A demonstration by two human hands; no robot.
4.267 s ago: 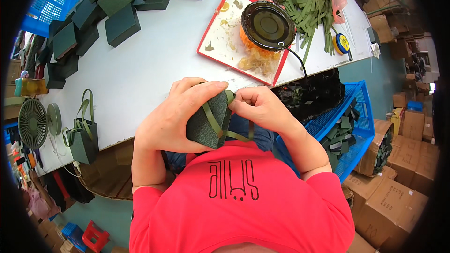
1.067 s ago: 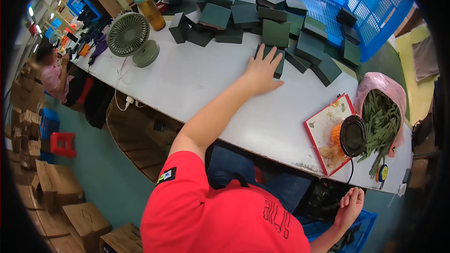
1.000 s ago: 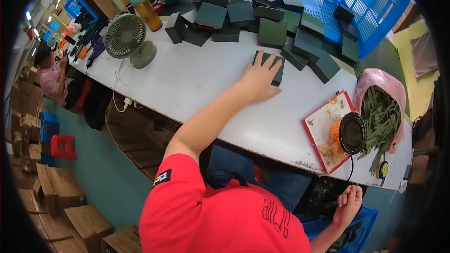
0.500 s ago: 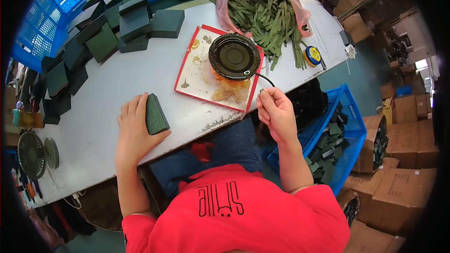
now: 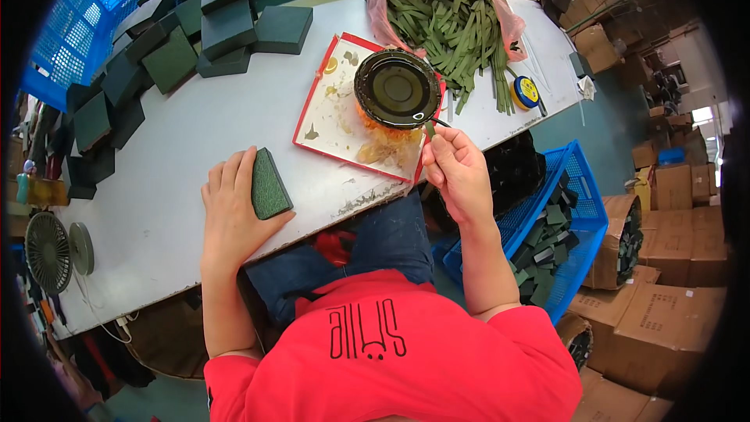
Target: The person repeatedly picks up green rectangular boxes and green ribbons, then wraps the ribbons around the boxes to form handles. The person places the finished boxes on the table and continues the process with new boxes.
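On the white tabletop (image 5: 156, 219) before you, your left hand (image 5: 237, 207) holds a dark green, textured rectangular box (image 5: 269, 186) between thumb and fingers, near the front edge. Your right hand (image 5: 461, 170) pinches a narrow olive-green ribbon strip (image 5: 430, 130) by the rim of a round black pot (image 5: 397, 87); whether they touch is unclear. Beneath the pot lies a red-edged white tray (image 5: 316, 117), and beyond it a pink plastic bag (image 5: 378, 4) spills similar strips (image 5: 453, 31).

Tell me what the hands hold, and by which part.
Left hand: a box, by its left and near edges. Right hand: a strip, pinched below its tip.
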